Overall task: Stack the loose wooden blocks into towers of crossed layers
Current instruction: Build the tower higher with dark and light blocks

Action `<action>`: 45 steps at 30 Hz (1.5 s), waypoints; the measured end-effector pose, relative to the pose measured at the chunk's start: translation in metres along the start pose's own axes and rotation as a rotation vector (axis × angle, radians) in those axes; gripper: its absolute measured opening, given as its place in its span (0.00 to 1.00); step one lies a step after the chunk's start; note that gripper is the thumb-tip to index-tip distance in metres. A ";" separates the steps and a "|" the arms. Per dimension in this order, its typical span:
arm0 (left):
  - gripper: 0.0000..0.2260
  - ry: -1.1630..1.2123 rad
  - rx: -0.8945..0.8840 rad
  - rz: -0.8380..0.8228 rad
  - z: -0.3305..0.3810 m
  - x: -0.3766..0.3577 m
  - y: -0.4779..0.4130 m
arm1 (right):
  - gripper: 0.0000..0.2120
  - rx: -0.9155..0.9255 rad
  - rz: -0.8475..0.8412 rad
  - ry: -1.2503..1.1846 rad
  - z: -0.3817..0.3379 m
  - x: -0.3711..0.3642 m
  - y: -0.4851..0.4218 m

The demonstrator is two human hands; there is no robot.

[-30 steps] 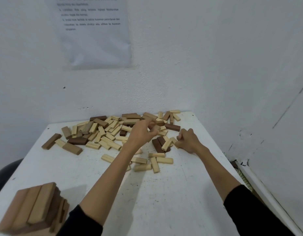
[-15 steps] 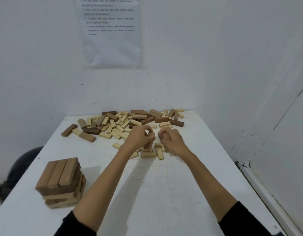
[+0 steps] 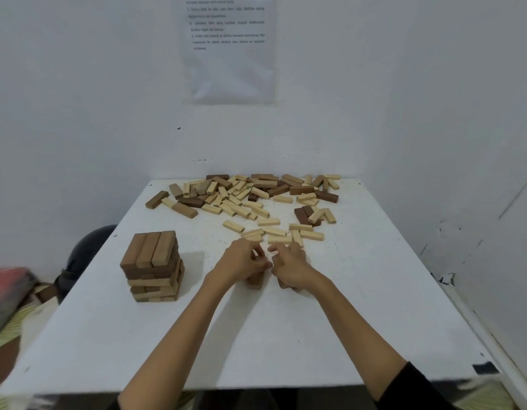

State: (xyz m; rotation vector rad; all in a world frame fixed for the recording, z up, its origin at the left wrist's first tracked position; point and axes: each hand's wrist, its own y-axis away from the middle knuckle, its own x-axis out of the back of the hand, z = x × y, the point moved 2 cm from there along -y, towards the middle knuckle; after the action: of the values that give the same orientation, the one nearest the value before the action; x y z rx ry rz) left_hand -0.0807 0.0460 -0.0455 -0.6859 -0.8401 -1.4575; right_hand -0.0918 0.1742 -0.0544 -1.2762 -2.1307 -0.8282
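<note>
Your left hand (image 3: 244,261) and right hand (image 3: 291,266) curl over whatever they carry, so you see only a sliver of dark wood (image 3: 255,281) under the left palm and cannot count the pieces or tell how they lie. The fingers (image 3: 278,248) of your right hand are smeared by motion. The printed sheet (image 3: 231,48) on the wall runs off the top edge, and its text is too small to read. At the left edge a red and grey shape (image 3: 4,294) is blurred beyond naming. A dark round object (image 3: 87,247) sits half hidden behind the table (image 3: 256,335). The tower (image 3: 152,266) hides its own far faces.
</note>
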 end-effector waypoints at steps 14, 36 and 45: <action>0.39 0.151 -0.223 -0.175 -0.007 -0.003 0.017 | 0.39 0.114 -0.194 0.157 0.036 0.050 0.010; 0.38 0.027 -0.280 -0.167 -0.006 -0.012 -0.005 | 0.37 0.184 -0.152 0.204 0.033 0.043 -0.004; 0.37 -0.082 0.040 0.013 0.007 -0.012 0.003 | 0.35 0.030 -0.309 -0.124 0.039 0.065 -0.002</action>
State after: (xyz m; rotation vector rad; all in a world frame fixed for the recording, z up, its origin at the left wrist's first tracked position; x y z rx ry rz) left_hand -0.0778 0.0590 -0.0515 -0.7235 -0.9238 -1.4050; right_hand -0.1260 0.2395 -0.0358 -1.0204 -2.4705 -0.8546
